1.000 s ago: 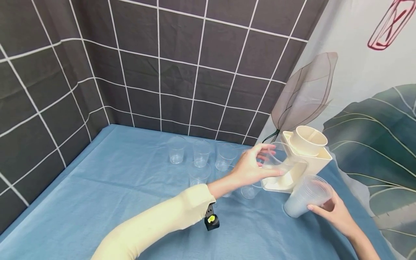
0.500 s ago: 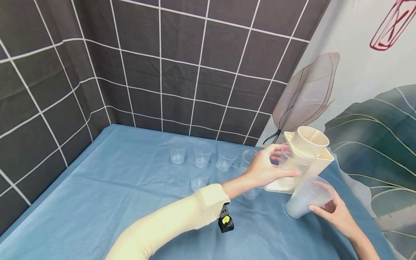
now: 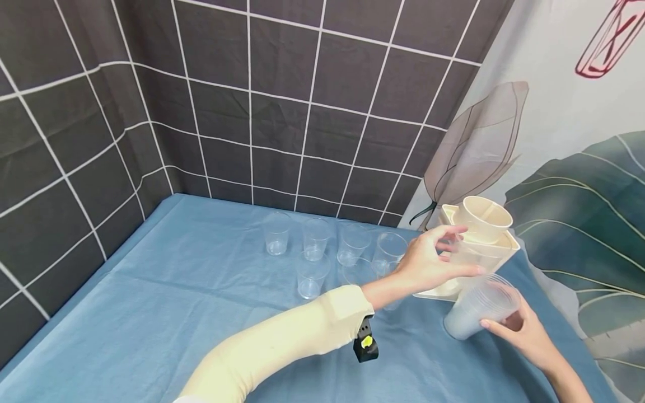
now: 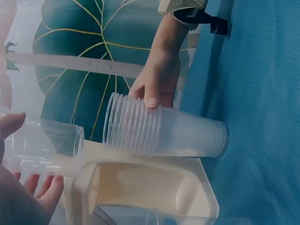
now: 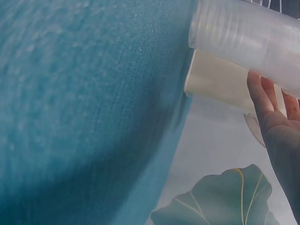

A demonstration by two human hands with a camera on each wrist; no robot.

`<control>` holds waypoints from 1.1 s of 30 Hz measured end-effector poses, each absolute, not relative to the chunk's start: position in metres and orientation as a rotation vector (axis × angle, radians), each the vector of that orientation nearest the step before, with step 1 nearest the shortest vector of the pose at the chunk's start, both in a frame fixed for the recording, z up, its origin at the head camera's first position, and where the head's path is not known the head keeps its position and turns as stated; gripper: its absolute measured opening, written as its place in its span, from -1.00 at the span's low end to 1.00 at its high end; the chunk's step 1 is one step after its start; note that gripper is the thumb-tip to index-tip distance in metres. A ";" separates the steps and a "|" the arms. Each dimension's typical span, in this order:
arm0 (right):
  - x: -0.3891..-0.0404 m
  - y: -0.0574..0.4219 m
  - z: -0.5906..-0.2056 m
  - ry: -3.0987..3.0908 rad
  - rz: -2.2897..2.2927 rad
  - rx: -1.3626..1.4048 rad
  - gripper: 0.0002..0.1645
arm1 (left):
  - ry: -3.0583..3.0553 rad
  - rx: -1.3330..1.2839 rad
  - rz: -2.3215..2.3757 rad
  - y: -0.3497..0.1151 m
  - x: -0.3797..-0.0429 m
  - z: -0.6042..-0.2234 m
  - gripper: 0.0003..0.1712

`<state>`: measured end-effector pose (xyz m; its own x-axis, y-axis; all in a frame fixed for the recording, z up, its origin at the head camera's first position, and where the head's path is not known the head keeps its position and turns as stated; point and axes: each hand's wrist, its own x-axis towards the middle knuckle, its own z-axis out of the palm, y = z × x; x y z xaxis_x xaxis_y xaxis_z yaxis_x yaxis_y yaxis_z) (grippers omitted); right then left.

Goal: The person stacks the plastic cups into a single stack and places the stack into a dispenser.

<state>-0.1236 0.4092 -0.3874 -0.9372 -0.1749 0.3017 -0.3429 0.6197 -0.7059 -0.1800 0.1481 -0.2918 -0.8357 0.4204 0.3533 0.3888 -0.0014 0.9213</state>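
My left hand [image 3: 428, 260] holds a single clear plastic cup [image 4: 47, 145] between thumb and fingers. This cup hangs over the mouth of a stack of nested clear plastic cups [image 3: 478, 310], with a gap between the two in the left wrist view. The stack leans to the right on its base on the blue cloth. My right hand [image 3: 526, 333] grips the stack near its upper rims, thumb at the front. In the right wrist view, the right hand's fingers [image 5: 267, 98] lie along the side of the stack [image 5: 253, 37].
A cream plastic holder [image 3: 486, 221] with a round top opening stands just behind both hands. Several clear cups [image 3: 276, 238] stand upright in rows to the left, some partly behind the left forearm. A dark checked curtain [image 3: 277, 112] borders the blue cloth [image 3: 176, 324].
My left hand has moved to the right with the cup, from in front of the cream holder's left side to above the stack. The right hand and the stack have hardly moved.
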 end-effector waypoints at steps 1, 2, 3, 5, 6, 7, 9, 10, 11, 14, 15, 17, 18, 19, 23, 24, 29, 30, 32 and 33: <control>-0.123 0.409 -0.388 -2.639 1.217 0.430 -0.01 | 2.208 0.897 2.017 0.149 -0.180 -0.291 -0.25; -0.123 0.410 -0.388 -2.637 1.213 0.434 -0.01 | 2.210 0.902 2.017 0.151 -0.179 -0.291 -0.24; -0.123 0.410 -0.388 -2.633 1.215 0.439 -0.01 | 2.209 0.909 2.019 0.152 -0.179 -0.290 -0.24; -0.123 0.411 -0.388 -2.620 1.225 0.452 0.00 | 2.202 0.915 2.024 0.155 -0.178 -0.289 -0.24; -0.123 0.411 -0.389 -2.610 1.245 0.461 0.01 | 2.202 0.917 2.022 0.156 -0.177 -0.289 -0.23; -0.122 0.412 -0.389 -2.593 1.275 0.474 0.01 | 2.200 0.916 2.022 0.158 -0.176 -0.288 -0.23; -0.122 0.412 -0.390 -2.552 1.354 0.504 0.02 | 2.212 0.917 2.006 0.161 -0.175 -0.287 -0.22; -0.122 0.412 -0.391 -2.526 1.401 0.522 0.01 | 2.221 0.921 1.995 0.163 -0.174 -0.286 -0.22; -0.122 0.412 -0.392 -2.501 1.449 0.541 0.01 | 2.232 0.926 1.981 0.164 -0.173 -0.285 -0.21; -0.124 0.412 -0.393 -2.435 1.562 0.597 0.00 | 2.270 0.963 1.933 0.168 -0.172 -0.284 -0.20; -0.124 0.412 -0.393 -2.420 1.589 0.609 0.00 | 2.267 0.974 1.930 0.170 -0.171 -0.284 -0.20; -0.125 0.412 -0.394 -2.389 1.637 0.631 0.01 | 2.274 0.989 1.907 0.172 -0.171 -0.283 -0.20; -0.125 0.412 -0.394 -2.378 1.651 0.635 0.02 | 2.279 0.996 1.896 0.174 -0.170 -0.283 -0.20; -0.125 0.412 -0.394 -2.370 1.658 0.637 0.03 | 2.281 1.002 1.890 0.175 -0.170 -0.283 -0.20; -0.124 0.413 -0.393 -2.386 1.625 0.615 0.05 | 2.300 1.021 1.856 0.181 -0.168 -0.284 -0.20; -0.124 0.413 -0.393 -2.404 1.601 0.604 0.05 | 2.301 1.028 1.854 0.182 -0.168 -0.284 -0.20; -0.123 0.414 -0.392 -2.470 1.520 0.576 0.01 | 2.329 1.060 1.819 0.189 -0.166 -0.285 -0.19; -0.123 0.413 -0.392 -2.479 1.519 0.580 -0.01 | 2.331 1.065 1.815 0.190 -0.165 -0.285 -0.19; -0.124 0.413 -0.392 -2.500 1.502 0.588 -0.04 | 2.334 1.066 1.807 0.192 -0.165 -0.287 -0.18; -0.125 0.413 -0.392 -2.511 1.488 0.593 -0.06 | 2.329 1.067 1.806 0.193 -0.165 -0.288 -0.18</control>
